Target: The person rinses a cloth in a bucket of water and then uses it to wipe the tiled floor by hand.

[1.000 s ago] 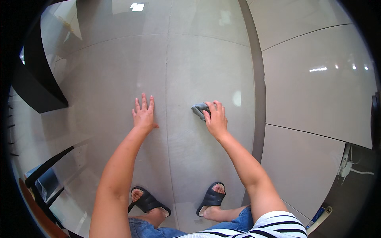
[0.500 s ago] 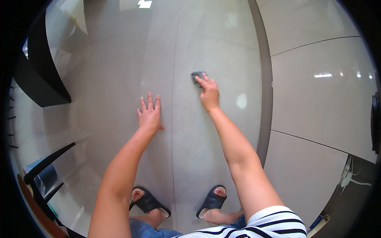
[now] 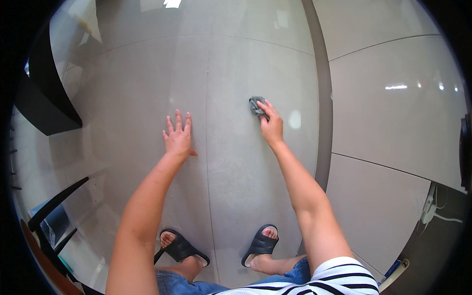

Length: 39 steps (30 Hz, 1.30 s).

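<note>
My right hand (image 3: 272, 124) grips a bunched grey cloth (image 3: 257, 106) and presses it against the glossy light-grey tiled floor (image 3: 236, 187). Its fingers bend over the near side of the cloth, hiding part of it. To the left, my left hand (image 3: 178, 137) rests on the tiles with its fingers spread and nothing in it. A thin joint line between tiles runs between the two hands. Below them are my feet in dark slide sandals (image 3: 180, 247), planted apart.
A grey skirting strip (image 3: 324, 98) and a shiny tiled wall (image 3: 383, 108) run along the right. At the left stand a black angular furniture leg (image 3: 61, 105) and a chair's black legs (image 3: 56, 206). A white plug with a cable (image 3: 428, 209) is at the lower right.
My right hand has slid the cloth toward me and to the right across the floor. My left hand stays spread on the tiles, while the whole view has shifted slightly.
</note>
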Available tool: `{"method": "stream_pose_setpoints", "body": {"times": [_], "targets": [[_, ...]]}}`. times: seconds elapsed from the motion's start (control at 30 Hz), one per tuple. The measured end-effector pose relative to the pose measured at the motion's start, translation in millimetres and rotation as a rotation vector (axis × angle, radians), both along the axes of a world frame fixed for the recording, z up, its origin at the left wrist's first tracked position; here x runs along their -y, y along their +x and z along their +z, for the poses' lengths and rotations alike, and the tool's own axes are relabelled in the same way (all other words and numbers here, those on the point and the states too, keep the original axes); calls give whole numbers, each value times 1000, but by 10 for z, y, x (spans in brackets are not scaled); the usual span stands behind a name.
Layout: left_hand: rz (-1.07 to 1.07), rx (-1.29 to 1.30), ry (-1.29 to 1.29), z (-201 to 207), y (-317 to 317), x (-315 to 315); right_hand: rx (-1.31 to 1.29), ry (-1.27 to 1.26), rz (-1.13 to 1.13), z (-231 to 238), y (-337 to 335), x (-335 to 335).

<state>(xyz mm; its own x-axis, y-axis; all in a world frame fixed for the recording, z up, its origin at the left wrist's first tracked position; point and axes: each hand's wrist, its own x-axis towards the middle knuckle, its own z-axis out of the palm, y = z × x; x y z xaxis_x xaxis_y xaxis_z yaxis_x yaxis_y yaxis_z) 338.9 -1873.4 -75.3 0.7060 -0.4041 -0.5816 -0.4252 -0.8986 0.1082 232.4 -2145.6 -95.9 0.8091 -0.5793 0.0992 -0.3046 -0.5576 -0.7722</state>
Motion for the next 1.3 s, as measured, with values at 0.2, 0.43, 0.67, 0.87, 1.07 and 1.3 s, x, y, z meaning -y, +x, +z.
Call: {"method": "stream_pose_setpoints", "body": {"times": [0.2,0.43,0.67,0.87,1.07,1.3], "targets": [[20,-40,53,53,-10,30,-1,37,568,-323,-1112,-1160],[-243,-34,-172,155,-356,296,24,-93,255,-51,-1033,-134],[-220,41,-203,2,-354,768,84,-64,-286,-319,-328,1006],[-205,-29,-2,194,-62,356,85,232,397,-204,-964,-898],[-228,10,6,159,-53,350,110,-26,-29,-142,-502,488],[-256,31,-3,71,-27,351,94,64,56,-301,126,215]]}}
